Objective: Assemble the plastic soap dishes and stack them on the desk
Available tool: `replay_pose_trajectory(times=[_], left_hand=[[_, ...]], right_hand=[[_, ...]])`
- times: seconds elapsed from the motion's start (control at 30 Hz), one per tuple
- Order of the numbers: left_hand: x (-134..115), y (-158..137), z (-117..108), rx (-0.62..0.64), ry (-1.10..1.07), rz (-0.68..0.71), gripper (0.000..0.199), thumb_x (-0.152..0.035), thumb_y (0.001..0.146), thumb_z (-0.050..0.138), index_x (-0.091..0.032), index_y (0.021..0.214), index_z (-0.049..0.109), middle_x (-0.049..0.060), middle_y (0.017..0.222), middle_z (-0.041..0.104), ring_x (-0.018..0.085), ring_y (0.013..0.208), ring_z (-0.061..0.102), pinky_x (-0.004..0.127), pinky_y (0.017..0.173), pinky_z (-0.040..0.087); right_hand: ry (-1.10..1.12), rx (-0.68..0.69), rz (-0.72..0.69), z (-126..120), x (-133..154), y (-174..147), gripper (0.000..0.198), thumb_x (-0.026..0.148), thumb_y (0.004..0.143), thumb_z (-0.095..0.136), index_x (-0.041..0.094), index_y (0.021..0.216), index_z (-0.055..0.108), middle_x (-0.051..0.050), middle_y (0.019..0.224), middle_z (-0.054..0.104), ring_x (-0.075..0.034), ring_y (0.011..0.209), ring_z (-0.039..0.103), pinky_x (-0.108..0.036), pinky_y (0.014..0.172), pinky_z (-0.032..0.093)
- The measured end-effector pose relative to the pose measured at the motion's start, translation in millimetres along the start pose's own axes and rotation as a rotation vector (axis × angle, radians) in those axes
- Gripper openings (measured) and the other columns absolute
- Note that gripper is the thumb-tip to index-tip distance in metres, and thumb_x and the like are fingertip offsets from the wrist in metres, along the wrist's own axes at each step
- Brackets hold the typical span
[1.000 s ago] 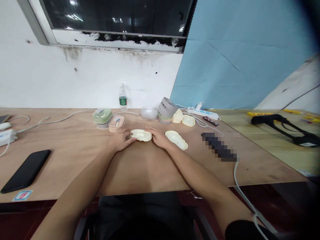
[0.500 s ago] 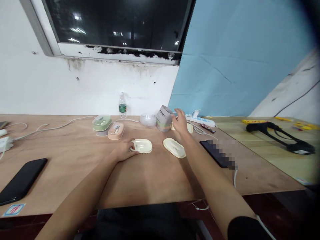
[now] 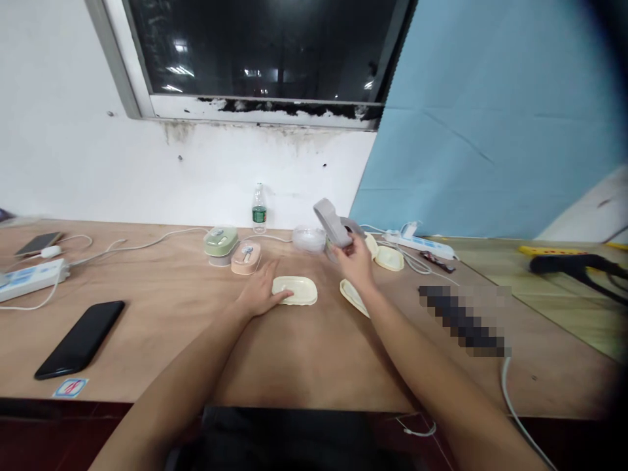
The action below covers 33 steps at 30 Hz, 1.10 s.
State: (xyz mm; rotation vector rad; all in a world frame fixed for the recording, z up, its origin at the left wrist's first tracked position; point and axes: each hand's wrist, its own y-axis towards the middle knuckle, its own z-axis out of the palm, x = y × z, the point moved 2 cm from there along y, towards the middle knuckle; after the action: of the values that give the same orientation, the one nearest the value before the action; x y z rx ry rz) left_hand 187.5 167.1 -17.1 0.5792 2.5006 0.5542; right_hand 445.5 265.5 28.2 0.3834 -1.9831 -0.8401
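Note:
My left hand [image 3: 261, 290] lies at the left end of a cream oval tray [image 3: 304, 291], fingers stretched apart and the thumb reaching over its rim. Farther back, my right hand [image 3: 356, 261] is closed on a grey oval ring [image 3: 330, 219], which it holds tilted above the table. Just behind that hand shows another grey ring [image 3: 354, 227], partly hidden. Below my right wrist lies a second cream oval piece [image 3: 350, 294], half covered by the forearm. More cream pieces [image 3: 390, 258] rest to the right of this hand.
A green-lidded box [image 3: 220, 243] and a pink-lidded box [image 3: 246, 258] stand left of centre. Behind are a plastic bottle [image 3: 260, 209] and clear round containers [image 3: 309, 238]. A black phone [image 3: 81, 339] lies left. Power strips [image 3: 426, 246] and cables run along both sides.
My right hand has closed on a grey ring from the stack and tilted it up. My left hand has loosened from the tray's end and spread its fingers. The view has swung left.

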Motion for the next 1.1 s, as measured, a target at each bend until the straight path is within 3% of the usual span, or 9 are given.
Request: replay_pose_trajectory(times=[0.07, 0.17, 0.23, 0.33, 0.43, 0.63, 0.77, 0.87, 1.1], left_hand=[[1.4, 0.5, -1.6, -0.099, -0.028, -0.018, 0.084, -0.058, 0.088, 0.047, -0.016, 0.151, 0.010, 0.019, 0.150, 0.033, 0.032, 0.136, 0.038, 0.049, 0.111, 0.032], [6.6, -0.8, -5.0, -0.170, -0.101, -0.079, 0.080, -0.054, 0.091, 0.045, -0.018, 0.152, 0.006, 0.018, 0.154, 0.027, 0.030, 0.128, 0.048, 0.047, 0.109, 0.036], [9.3, -2.2, -8.5, -0.183, -0.151, -0.119, 0.074, -0.052, 0.092, 0.044, -0.019, 0.151, 0.013, 0.017, 0.153, 0.030, 0.028, 0.118, 0.056, 0.045, 0.103, 0.042], [8.2, -3.6, -14.7, -0.221, -0.191, -0.131, 0.059, -0.051, 0.093, 0.042, -0.019, 0.143, 0.035, 0.014, 0.142, 0.047, 0.025, 0.110, 0.059, 0.040, 0.094, 0.048], [3.0, -4.3, -18.5, -0.240, -0.177, -0.133, 0.052, -0.050, 0.093, 0.043, -0.018, 0.133, 0.047, 0.012, 0.134, 0.055, 0.022, 0.102, 0.062, 0.036, 0.088, 0.050], [0.6, -4.8, -19.6, -0.138, -0.109, -0.254, 0.047, -0.054, 0.091, 0.046, -0.017, 0.117, 0.059, 0.008, 0.098, 0.070, 0.020, 0.081, 0.066, 0.031, 0.074, 0.050], [1.7, -3.3, -16.4, -0.020, -0.043, -0.270, 0.053, -0.055, 0.091, 0.042, -0.020, 0.130, 0.052, 0.004, 0.085, 0.070, 0.021, 0.078, 0.066, 0.030, 0.069, 0.048], [4.3, -2.4, -11.7, 0.082, 0.058, -0.307, 0.049, -0.055, 0.093, 0.037, -0.022, 0.122, 0.059, 0.005, 0.087, 0.070, 0.022, 0.079, 0.065, 0.030, 0.066, 0.045], [4.7, -2.3, -8.2, 0.140, 0.051, -0.279, 0.046, -0.056, 0.091, 0.040, -0.020, 0.109, 0.063, 0.005, 0.085, 0.070, 0.020, 0.076, 0.064, 0.028, 0.063, 0.043]], right_hand=[[0.096, 0.162, -0.002, 16.4, 10.9, -34.9, 0.049, 0.044, 0.082, 0.061, 0.016, 0.122, 0.053, -0.006, 0.089, 0.062, -0.018, 0.070, 0.054, -0.034, 0.068, 0.048], [0.156, 0.360, -0.070, 31.6, 24.8, -71.2, 0.052, 0.045, 0.087, 0.056, 0.020, 0.132, 0.048, -0.012, 0.119, 0.059, -0.022, 0.090, 0.059, -0.038, 0.080, 0.050], [0.189, 0.386, -0.060, 33.8, 28.3, -79.0, 0.058, 0.046, 0.089, 0.053, 0.021, 0.140, 0.040, -0.012, 0.126, 0.056, -0.023, 0.096, 0.059, -0.038, 0.084, 0.050], [0.231, 0.333, 0.020, 30.8, 24.9, -75.0, 0.065, 0.048, 0.090, 0.049, 0.021, 0.146, 0.030, -0.012, 0.119, 0.059, -0.022, 0.091, 0.060, -0.038, 0.079, 0.053], [0.251, 0.335, 0.089, 27.4, 17.9, -67.4, 0.059, 0.050, 0.090, 0.047, 0.020, 0.141, 0.042, -0.011, 0.110, 0.063, -0.021, 0.082, 0.062, -0.035, 0.071, 0.053], [0.315, 0.495, 0.294, 29.3, 1.8, -60.4, 0.056, 0.055, 0.088, 0.048, 0.018, 0.127, 0.058, -0.004, 0.075, 0.067, -0.014, 0.050, 0.055, -0.028, 0.049, 0.047], [0.307, 0.560, 0.293, 42.5, -10.2, -62.2, 0.045, 0.050, 0.086, 0.053, 0.019, 0.116, 0.066, -0.006, 0.090, 0.072, -0.020, 0.076, 0.066, -0.031, 0.066, 0.053], [0.306, 0.498, 0.343, 55.9, -20.2, -64.1, 0.041, 0.039, 0.081, 0.063, 0.018, 0.115, 0.064, -0.009, 0.113, 0.068, -0.022, 0.100, 0.065, -0.035, 0.085, 0.052], [0.301, 0.495, 0.375, 57.8, -26.3, -66.6, 0.032, 0.038, 0.080, 0.062, 0.018, 0.104, 0.066, -0.008, 0.099, 0.071, -0.021, 0.091, 0.066, -0.035, 0.082, 0.052]])
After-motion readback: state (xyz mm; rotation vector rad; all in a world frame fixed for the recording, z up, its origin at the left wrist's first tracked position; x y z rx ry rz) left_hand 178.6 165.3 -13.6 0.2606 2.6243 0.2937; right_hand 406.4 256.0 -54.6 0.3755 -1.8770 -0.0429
